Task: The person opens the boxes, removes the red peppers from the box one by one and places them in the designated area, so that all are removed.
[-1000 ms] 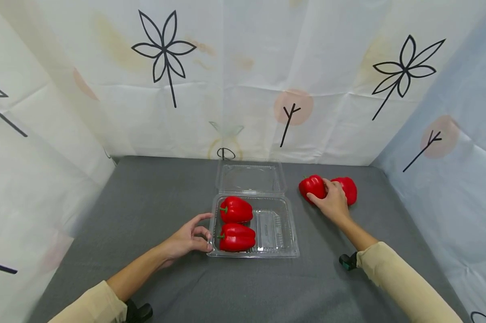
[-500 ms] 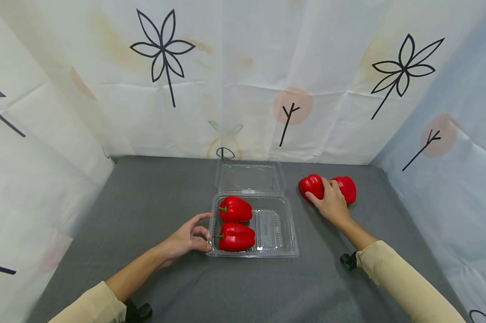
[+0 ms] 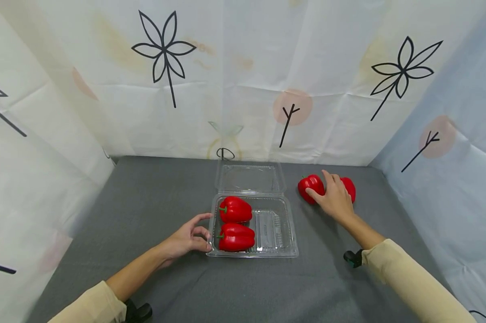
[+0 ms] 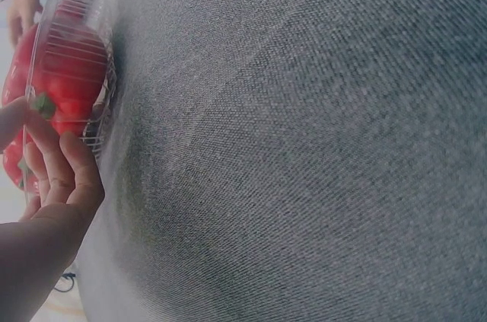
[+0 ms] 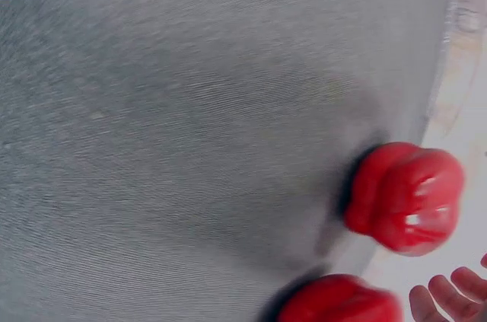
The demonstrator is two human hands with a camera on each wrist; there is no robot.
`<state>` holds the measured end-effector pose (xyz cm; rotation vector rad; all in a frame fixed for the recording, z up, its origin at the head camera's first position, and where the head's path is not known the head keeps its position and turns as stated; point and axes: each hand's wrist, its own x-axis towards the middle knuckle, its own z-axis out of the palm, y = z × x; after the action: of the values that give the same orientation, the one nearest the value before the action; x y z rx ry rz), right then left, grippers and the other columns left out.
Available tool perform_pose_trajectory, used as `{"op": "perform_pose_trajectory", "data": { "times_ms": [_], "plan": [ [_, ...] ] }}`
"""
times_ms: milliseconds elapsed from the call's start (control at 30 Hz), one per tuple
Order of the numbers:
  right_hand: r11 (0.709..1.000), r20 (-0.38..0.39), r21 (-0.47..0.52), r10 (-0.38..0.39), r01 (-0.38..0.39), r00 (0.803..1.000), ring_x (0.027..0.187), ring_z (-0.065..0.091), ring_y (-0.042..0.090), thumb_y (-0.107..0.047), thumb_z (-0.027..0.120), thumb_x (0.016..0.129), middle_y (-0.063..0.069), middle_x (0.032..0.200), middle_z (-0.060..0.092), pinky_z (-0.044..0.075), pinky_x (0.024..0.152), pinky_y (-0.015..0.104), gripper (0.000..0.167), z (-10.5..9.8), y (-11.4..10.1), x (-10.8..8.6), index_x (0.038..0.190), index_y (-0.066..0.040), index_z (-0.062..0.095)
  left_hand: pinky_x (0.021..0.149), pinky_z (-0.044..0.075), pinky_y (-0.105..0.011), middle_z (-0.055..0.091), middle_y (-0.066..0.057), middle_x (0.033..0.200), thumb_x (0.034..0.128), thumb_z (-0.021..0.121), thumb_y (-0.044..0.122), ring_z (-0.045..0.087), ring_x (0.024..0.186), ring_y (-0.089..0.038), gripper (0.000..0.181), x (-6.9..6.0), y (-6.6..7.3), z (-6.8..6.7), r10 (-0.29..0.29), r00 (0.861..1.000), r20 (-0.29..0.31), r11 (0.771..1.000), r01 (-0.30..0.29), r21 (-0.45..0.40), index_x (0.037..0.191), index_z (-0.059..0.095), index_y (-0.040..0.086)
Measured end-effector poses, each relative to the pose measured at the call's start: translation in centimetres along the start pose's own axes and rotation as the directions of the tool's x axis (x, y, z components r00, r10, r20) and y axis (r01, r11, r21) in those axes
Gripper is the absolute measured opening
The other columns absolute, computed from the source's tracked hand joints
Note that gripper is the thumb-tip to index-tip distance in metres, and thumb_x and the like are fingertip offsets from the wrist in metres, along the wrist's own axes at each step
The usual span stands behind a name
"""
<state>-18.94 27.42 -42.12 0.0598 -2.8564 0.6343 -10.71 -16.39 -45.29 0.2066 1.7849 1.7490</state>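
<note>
In the head view, my left hand (image 3: 189, 235) touches the left rim of a clear plastic clamshell container (image 3: 281, 224), its thumb and index finger spread apart along the edge. Two red bell peppers (image 3: 236, 209) lie on their sides in the left half of the container, green stems facing left. My right hand (image 3: 335, 197) is above two more peppers on the table, a near-left bell pepper (image 3: 310, 188) and a right-hand bell pepper (image 3: 349, 189) partly hidden behind the hand. The right wrist view shows the right fingertips (image 5: 456, 299) apart from both peppers.
The container's lid (image 3: 250, 177) is folded back towards the rear wall. A grey cloth (image 3: 166, 193) covers the table. White printed fabric (image 3: 243, 80) hangs at the back and both sides.
My right hand has shifted slightly to the right and its fingers have come away from the left-hand loose bell pepper, covering more of the right one. The left hand stays at the container's rim.
</note>
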Motion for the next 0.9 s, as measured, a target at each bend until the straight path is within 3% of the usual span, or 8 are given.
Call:
{"op": "perform_pose_trajectory", "data": {
  "times_ms": [333, 667, 800, 900],
  "plan": [
    [0.996, 0.004, 0.074, -0.04, 0.04, 0.999, 0.119, 0.049, 0.043, -0.038, 0.074, 0.085, 0.024, 0.139, 0.045, 0.046, 0.089, 0.065, 0.079, -1.1, -3.2, 0.3, 0.149, -0.007, 0.039, 0.081, 0.052, -0.034, 0.058, -0.009, 0.097, 0.0876, 0.072, 0.003, 0.063, 0.077, -0.021, 0.083, 0.0, 0.1, 0.0, -0.006, 1.0, -0.007, 1.0, 0.006, 0.0, 0.154, 0.022, 0.01],
    [0.984, 0.128, 0.14, -0.127, 0.109, 0.984, 0.129, 0.048, 0.039, -0.04, 0.076, 0.086, 0.019, 0.148, 0.045, 0.043, 0.097, 0.062, 0.084, -0.9, -6.2, -0.4, 0.153, -0.01, 0.036, 0.082, 0.052, -0.034, 0.059, -0.007, 0.098, 0.0877, 0.072, 0.005, 0.064, 0.079, -0.019, 0.083, 0.1, 0.0, 0.0, -0.014, 1.0, -0.002, 1.0, 0.014, 0.008, 0.153, 0.023, 0.011],
    [0.943, 0.205, 0.267, -0.255, 0.197, 0.945, 0.131, 0.049, 0.039, -0.032, 0.08, 0.084, 0.019, 0.149, 0.045, 0.043, 0.1, 0.058, 0.09, -0.7, -7.3, -0.8, 0.155, -0.007, 0.032, 0.081, 0.052, -0.033, 0.058, -0.008, 0.097, 0.0877, 0.072, 0.004, 0.064, 0.078, -0.02, 0.082, 0.0, -0.1, 0.0, -0.004, 1.0, -0.004, 1.0, 0.004, 0.006, 0.153, 0.023, 0.01],
    [0.879, 0.299, 0.412, -0.379, 0.24, 0.876, 0.13, 0.051, 0.04, -0.027, 0.082, 0.082, 0.02, 0.149, 0.046, 0.044, 0.099, 0.058, 0.094, -0.3, -8.1, -1.2, 0.156, -0.006, 0.028, 0.081, 0.052, -0.033, 0.058, -0.009, 0.097, 0.0877, 0.072, 0.004, 0.063, 0.077, -0.02, 0.082, 0.0, -0.2, 0.0, 0.001, 1.0, -0.005, 1.0, -0.001, 0.003, 0.154, 0.023, 0.009]
  ]
}}
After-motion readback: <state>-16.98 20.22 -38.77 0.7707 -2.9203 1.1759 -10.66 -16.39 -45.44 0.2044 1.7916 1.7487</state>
